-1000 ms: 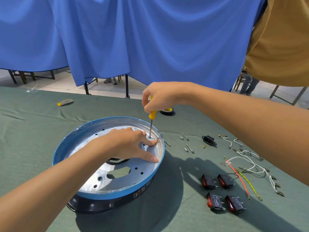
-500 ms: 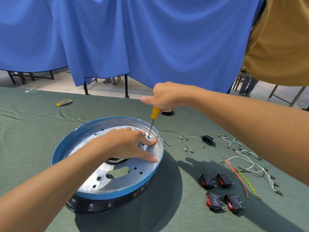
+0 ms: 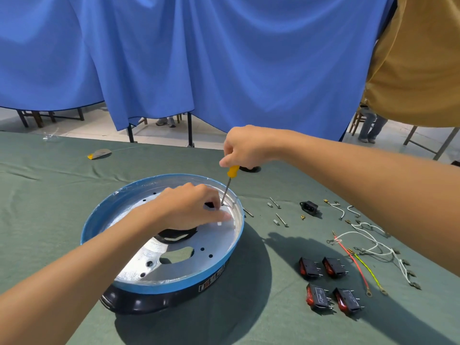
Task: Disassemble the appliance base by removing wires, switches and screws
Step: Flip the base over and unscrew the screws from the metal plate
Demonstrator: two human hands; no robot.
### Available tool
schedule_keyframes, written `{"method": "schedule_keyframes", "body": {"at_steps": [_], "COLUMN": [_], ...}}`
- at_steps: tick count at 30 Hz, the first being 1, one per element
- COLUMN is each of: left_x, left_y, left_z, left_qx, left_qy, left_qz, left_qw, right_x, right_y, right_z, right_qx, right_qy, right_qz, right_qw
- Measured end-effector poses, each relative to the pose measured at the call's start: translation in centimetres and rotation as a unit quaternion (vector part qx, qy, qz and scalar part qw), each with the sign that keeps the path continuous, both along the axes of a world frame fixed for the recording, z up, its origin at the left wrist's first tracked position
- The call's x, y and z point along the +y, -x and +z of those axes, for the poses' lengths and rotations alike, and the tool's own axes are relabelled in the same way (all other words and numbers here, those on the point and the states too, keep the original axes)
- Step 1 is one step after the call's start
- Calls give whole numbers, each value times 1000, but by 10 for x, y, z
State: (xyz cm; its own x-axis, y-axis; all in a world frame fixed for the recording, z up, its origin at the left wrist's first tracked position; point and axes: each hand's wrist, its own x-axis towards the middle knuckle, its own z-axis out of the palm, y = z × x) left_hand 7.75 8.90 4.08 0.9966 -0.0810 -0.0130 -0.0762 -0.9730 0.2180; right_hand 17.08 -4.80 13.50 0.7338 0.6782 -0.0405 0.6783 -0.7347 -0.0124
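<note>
Standing at the tabletop (image 3: 49,195), I note a green cloth over it, creased at the far left. A blue curtain (image 3: 224,58) hangs behind, with pale floor (image 3: 99,125) and furniture legs showing below its hem. A tan fabric (image 3: 418,58) fills the upper right corner.

Head view: the appliance base (image 3: 174,287) sits left of centre on the cloth, with a blue rim, a black body and a perforated silver plate inside. The right hand (image 3: 245,148) is over its far edge, its grip closed round the yellow handle of a screwdriver (image 3: 232,171). The shaft slants down to the plate. The left hand (image 3: 189,207) rests on the plate, fingertips beside the tool's tip.

To the right lie loose screws (image 3: 281,219), a black socket (image 3: 309,207), a tangle of wires (image 3: 368,241) and four switches (image 3: 333,267), all apart from the base.

Limits: the left fingertips are blurred, so I cannot tell whether that grip pinches anything. The screw at the tip is not discernible. A dark round item (image 3: 251,168) is mostly hidden behind the right hand. Both forearms are cut off by the frame.
</note>
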Motion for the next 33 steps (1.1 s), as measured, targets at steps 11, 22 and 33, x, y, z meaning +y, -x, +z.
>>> {"method": "schedule_keyframes", "body": {"at_steps": [11, 22, 33], "left_x": [-10, -35, -20], "left_y": [-24, -26, -44], "left_z": [2, -13, -8], "left_qx": [-82, -147, -39], "left_qy": [-10, -98, -105], "left_qz": [97, 161, 2], "left_qw": [992, 971, 994], "right_x": [-6, -44, -66], "right_y": [13, 17, 22], "right_z": [3, -13, -12], "right_qx": [12, -24, 11], "right_qy": [-42, -139, -292], "right_qz": [130, 124, 17], "right_qw": [991, 982, 956]}}
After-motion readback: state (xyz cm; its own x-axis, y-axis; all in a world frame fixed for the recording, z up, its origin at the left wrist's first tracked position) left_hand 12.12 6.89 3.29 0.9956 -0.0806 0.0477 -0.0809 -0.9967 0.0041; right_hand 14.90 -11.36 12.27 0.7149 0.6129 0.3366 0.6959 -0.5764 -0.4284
